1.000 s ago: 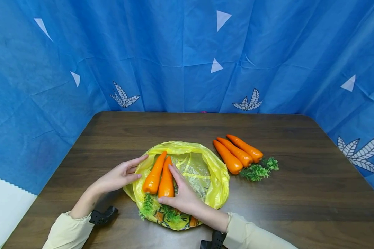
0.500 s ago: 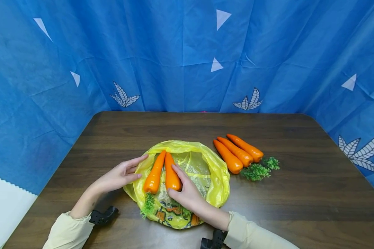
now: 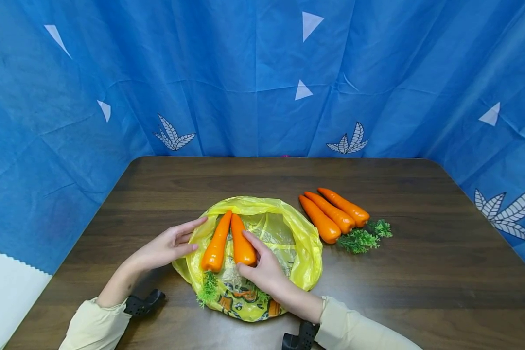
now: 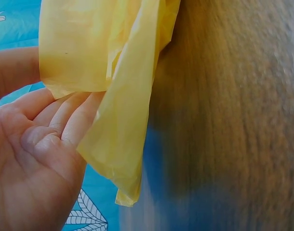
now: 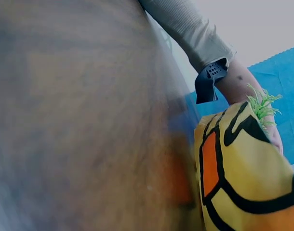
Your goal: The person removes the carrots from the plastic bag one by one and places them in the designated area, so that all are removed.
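A yellow plastic bag lies wide-mouthed on the table, its rim folded outward. Inside, on the left, rests an orange carrot with its green top over the near side. To its right is a second carrot, which my right hand holds between thumb and fingers around its thick end. My left hand touches the bag's left rim with fingers extended. In the left wrist view, a yellow fold of the bag covers the fingertips of my left hand.
Three carrots with green tops lie side by side on the brown wooden table, right of the bag. A blue patterned curtain hangs behind the table. A black wrist mount sits on the left forearm.
My right hand has shifted the carrot it holds to the right and slightly away, leaving a gap beside the left carrot's thick end. My left hand has stayed at the rim.
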The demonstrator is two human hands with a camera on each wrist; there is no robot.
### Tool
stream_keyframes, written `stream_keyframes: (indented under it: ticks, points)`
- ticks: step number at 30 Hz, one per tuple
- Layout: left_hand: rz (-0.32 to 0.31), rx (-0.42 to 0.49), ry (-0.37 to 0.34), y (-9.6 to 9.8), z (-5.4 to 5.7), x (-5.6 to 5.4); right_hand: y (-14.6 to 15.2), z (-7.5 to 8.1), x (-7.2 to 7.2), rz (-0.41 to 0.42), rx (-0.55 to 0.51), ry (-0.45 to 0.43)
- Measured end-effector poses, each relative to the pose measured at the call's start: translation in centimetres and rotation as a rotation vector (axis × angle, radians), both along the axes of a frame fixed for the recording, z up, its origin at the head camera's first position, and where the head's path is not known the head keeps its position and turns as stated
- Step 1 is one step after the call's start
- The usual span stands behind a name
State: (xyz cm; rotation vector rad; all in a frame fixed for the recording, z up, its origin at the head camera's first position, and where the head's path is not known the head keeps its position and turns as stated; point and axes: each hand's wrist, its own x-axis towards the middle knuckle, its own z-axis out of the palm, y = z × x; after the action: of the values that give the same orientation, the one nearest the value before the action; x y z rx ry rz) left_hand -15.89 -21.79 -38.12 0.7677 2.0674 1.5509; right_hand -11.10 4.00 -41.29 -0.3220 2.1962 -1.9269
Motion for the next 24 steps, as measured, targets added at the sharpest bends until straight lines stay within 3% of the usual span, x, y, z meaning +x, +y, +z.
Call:
stream_keyframes:
  ticks: [13,24]
  points:
    - [0.016,-0.012,-0.014,-0.2,-0.1,0.1,1.0,0.6,-0.5,0.015,-0.231,-0.169]
    - [0.012,0.001,-0.022,-0.3,0.0,0.0,1.3,1.4,-0.3,0.001,-0.264,-0.220]
